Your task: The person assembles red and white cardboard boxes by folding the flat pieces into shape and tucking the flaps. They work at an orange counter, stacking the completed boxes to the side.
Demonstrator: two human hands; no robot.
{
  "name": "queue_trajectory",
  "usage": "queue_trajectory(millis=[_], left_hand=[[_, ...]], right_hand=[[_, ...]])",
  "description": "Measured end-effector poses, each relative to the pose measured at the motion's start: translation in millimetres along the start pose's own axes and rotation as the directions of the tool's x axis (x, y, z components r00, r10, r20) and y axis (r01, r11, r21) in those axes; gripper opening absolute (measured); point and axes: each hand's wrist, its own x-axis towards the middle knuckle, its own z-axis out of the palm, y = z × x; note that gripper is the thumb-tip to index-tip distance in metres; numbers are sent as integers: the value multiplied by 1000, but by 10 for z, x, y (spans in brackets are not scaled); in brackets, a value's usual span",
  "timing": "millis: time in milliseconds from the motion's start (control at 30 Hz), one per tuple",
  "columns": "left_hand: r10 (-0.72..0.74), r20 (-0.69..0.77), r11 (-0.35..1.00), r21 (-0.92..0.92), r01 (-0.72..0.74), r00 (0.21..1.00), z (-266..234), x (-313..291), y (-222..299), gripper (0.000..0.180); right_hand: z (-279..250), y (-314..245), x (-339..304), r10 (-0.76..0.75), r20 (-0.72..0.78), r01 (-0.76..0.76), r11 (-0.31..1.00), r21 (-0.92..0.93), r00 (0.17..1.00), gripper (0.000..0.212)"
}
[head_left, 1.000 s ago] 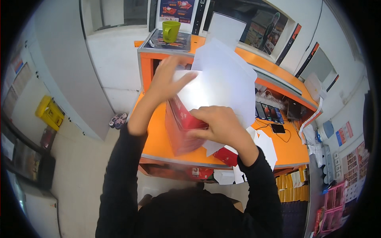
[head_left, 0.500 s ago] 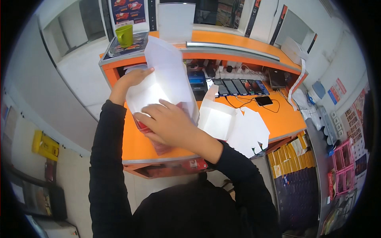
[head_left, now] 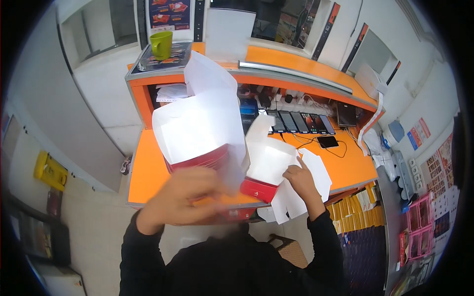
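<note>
A stack of nested large cartons (head_left: 195, 127), white inside and red outside, stands on the left of the orange counter with its lids raised. My left hand (head_left: 185, 195) is in front of the stack, smeared by motion, so its fingers cannot be read. To the right, a smaller open carton (head_left: 274, 157), also white inside with a red front, sits near the counter's front edge. My right hand (head_left: 300, 181) grips its right wall, the index finger stretched along the rim. White flat carton blanks (head_left: 316, 170) lie beneath and beside that hand, partly hanging over the edge.
Several phones (head_left: 299, 122) lie in a row under the orange shelf, with charging cables, and a single phone (head_left: 328, 142) lies nearer. A green mug (head_left: 161, 45) stands on the upper shelf. Yellow-and-dark packages (head_left: 355, 217) fill a rack at lower right; a stool (head_left: 291, 249) is below the counter.
My left hand has left the raised lid of the large stack and come down toward the front. My right hand has moved from the large stack to the smaller carton's right wall.
</note>
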Motion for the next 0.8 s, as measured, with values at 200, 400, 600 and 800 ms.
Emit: queue_trajectory(millis=[200,400,600,800], left_hand=[[-201,214,887,-375,270,956,707,29,-148,56],[-180,75,938,-288,194,981,1162,213,-334,110],[-101,16,658,-749,79,995,915,305,9,123],[-185,-262,468,-871,-150,947,342,-20,91,79]], right_hand=[[-931,-191,206,194,-230,-167,977,131,954,11],[-1990,-1036,185,528,-191,-101,475,874,828,24],[-2190,-1446,186,362,-335,220,325,920,870,57],[-2767,-1575,640,-300,-313,394,867,305,901,68]])
